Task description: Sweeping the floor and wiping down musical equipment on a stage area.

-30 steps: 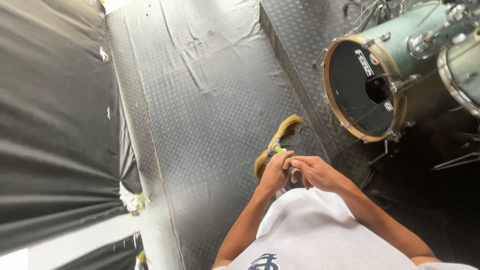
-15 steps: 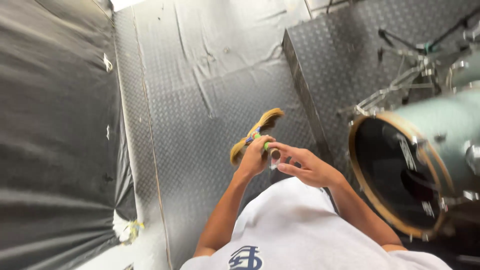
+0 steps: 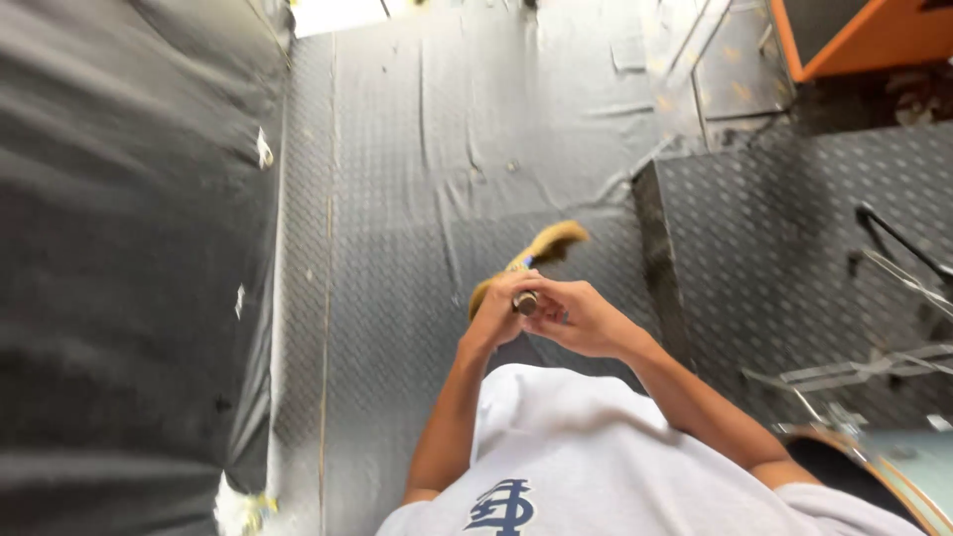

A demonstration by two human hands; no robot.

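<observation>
Left hand (image 3: 499,316) and right hand (image 3: 576,318), together at chest height, both clamp the handle end of a yellow-bristled brush (image 3: 541,250) held above the grey diamond-plate floor (image 3: 397,248); black raised platform (image 3: 774,238) alongside.

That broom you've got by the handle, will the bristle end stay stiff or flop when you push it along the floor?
The broom looks light: both hands, left hand and right hand, hold it up by the handle end. Its tan bristles fan out, so they would probably bend when pushed. The handle looks round and may twist in the grip.
</observation>
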